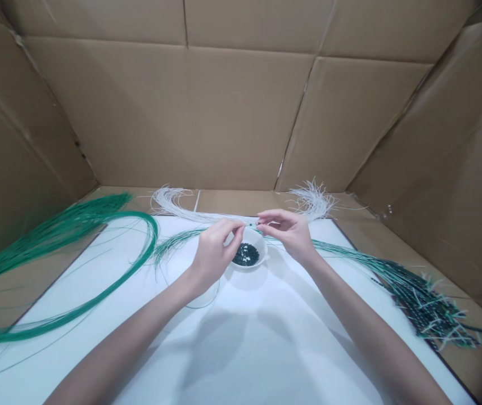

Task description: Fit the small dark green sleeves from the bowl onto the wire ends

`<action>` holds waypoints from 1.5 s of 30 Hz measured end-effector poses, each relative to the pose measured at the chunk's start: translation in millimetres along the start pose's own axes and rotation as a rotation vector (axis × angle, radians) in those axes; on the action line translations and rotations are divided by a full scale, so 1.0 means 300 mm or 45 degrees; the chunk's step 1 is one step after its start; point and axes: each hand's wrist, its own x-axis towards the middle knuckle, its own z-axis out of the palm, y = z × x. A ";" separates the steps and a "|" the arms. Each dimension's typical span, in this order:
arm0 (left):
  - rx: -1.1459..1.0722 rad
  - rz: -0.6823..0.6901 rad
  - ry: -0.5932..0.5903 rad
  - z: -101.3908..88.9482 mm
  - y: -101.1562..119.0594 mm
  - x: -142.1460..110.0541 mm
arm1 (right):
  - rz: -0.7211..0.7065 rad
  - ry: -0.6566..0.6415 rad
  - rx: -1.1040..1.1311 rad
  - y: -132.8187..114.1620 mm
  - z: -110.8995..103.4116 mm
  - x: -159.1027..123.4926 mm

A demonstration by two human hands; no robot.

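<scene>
Over the far side of the white table, my left hand (217, 247) is closed in a pinch on a thin green strand. A loop of green strand (205, 306) hangs below that hand onto the table. My right hand (286, 229) faces it, thumb and forefinger closed on a tiny dark bead (258, 224). Small green specks sit on the short span between the fingertips, too small to make out well. Beneath both hands stands a white bowl (262, 250) of small black beads (247, 256), with a few white bits among them.
Bundles of green strands (148, 247) curve along the left. White strands (169, 202) lie at the back, fanning out at both ends. Beaded green strands (422, 304) with pale ends lie to the right. Cardboard walls (241, 112) enclose the white table (232, 360) at the back and sides.
</scene>
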 end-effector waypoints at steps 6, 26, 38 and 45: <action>0.038 0.038 0.001 0.005 -0.010 0.000 | -0.228 0.010 -0.348 -0.017 -0.004 -0.011; -0.013 0.105 0.017 0.011 -0.016 -0.003 | -0.335 -0.027 -0.379 -0.022 -0.008 -0.015; -0.019 0.092 0.014 0.011 -0.012 -0.003 | -0.327 0.024 -0.353 -0.028 -0.005 -0.020; -0.013 0.092 0.009 0.010 -0.013 -0.003 | -0.319 0.031 -0.349 -0.030 -0.006 -0.020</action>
